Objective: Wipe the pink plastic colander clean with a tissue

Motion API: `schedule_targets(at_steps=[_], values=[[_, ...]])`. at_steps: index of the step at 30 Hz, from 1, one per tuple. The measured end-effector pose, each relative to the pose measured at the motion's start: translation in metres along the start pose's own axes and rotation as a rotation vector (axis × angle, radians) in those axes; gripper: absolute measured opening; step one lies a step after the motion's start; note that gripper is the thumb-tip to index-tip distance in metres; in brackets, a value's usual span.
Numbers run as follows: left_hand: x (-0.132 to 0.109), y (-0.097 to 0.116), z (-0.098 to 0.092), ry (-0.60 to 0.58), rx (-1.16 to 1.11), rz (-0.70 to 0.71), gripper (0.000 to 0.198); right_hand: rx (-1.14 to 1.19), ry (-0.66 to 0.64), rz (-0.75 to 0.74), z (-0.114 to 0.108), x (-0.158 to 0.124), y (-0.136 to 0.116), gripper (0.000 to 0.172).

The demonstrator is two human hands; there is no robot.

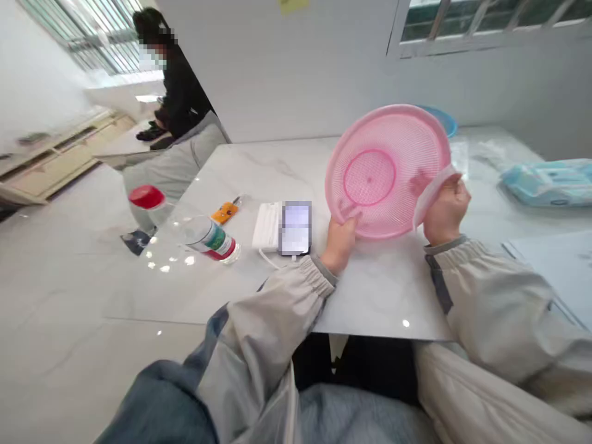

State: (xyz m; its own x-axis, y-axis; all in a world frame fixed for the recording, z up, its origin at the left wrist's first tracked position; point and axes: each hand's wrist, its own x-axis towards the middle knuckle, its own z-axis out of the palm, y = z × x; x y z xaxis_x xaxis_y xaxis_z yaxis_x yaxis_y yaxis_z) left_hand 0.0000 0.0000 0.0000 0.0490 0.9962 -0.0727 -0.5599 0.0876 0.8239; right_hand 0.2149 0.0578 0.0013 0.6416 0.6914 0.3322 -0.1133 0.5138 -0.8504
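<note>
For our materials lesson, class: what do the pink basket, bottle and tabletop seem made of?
Pink basket: probably smooth moulded plastic, given its fine mesh and sheen. Bottle: likely clear, glossy plastic, given see-through walls. Tabletop: polished stone or lookalike, with faint veins and bright reflections.

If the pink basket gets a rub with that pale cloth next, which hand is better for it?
Probably the right hand: it holds the pale cloth up at the basket's edge. The left hand grips the pink basket low on its rim, so it seems better for steadying.
</note>
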Motion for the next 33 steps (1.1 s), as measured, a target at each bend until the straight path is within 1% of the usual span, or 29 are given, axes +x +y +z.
schedule_targets(at_steps=[4, 7, 11, 13, 15, 17, 19, 21, 24, 26, 28, 33], values=[[0.001, -0.002, -0.003, 0.002, -0.004, 0.045, 0.073, -0.035, -0.021, 0.012, 0.003, -0.007, -0.001, 0.052], [0.002, -0.002, -0.004, 0.019, -0.019, 0.06, 0.069, -0.094, -0.067, 0.017, 0.001, -0.01, -0.001, 0.049], [0.001, 0.0, -0.001, 0.075, -0.054, 0.006, 0.07, -0.173, -0.111, 0.042, -0.002, -0.01, 0.004, 0.032], [0.0, 0.003, 0.001, 0.089, -0.072, -0.002, 0.07, -0.158, -0.104, 0.106, -0.002, -0.01, 0.008, 0.024], [-0.001, 0.005, 0.002, 0.088, -0.086, 0.003, 0.07, -0.101, -0.093, 0.226, 0.0, -0.011, 0.01, 0.02], [-0.003, 0.007, 0.003, 0.071, -0.087, 0.015, 0.064, -0.031, -0.109, 0.367, 0.003, -0.014, 0.01, 0.023], [-0.005, 0.008, 0.004, 0.044, -0.087, 0.038, 0.055, 0.031, -0.152, 0.476, 0.006, -0.019, 0.006, 0.029], [-0.006, 0.01, 0.004, 0.021, -0.09, 0.066, 0.048, 0.074, -0.201, 0.557, 0.008, -0.023, 0.0, 0.035], [-0.007, 0.011, 0.004, 0.013, -0.089, 0.09, 0.042, 0.105, -0.277, 0.657, 0.012, -0.03, -0.01, 0.036], [-0.007, 0.011, 0.004, 0.017, -0.084, 0.097, 0.039, 0.106, -0.313, 0.692, 0.014, -0.033, -0.016, 0.035], [-0.006, 0.01, 0.003, 0.014, -0.071, 0.106, 0.038, 0.102, -0.322, 0.703, 0.016, -0.036, -0.019, 0.035], [-0.005, 0.008, 0.0, -0.03, 0.046, 0.123, 0.043, 0.144, -0.279, 0.672, 0.017, -0.034, -0.022, 0.041]])
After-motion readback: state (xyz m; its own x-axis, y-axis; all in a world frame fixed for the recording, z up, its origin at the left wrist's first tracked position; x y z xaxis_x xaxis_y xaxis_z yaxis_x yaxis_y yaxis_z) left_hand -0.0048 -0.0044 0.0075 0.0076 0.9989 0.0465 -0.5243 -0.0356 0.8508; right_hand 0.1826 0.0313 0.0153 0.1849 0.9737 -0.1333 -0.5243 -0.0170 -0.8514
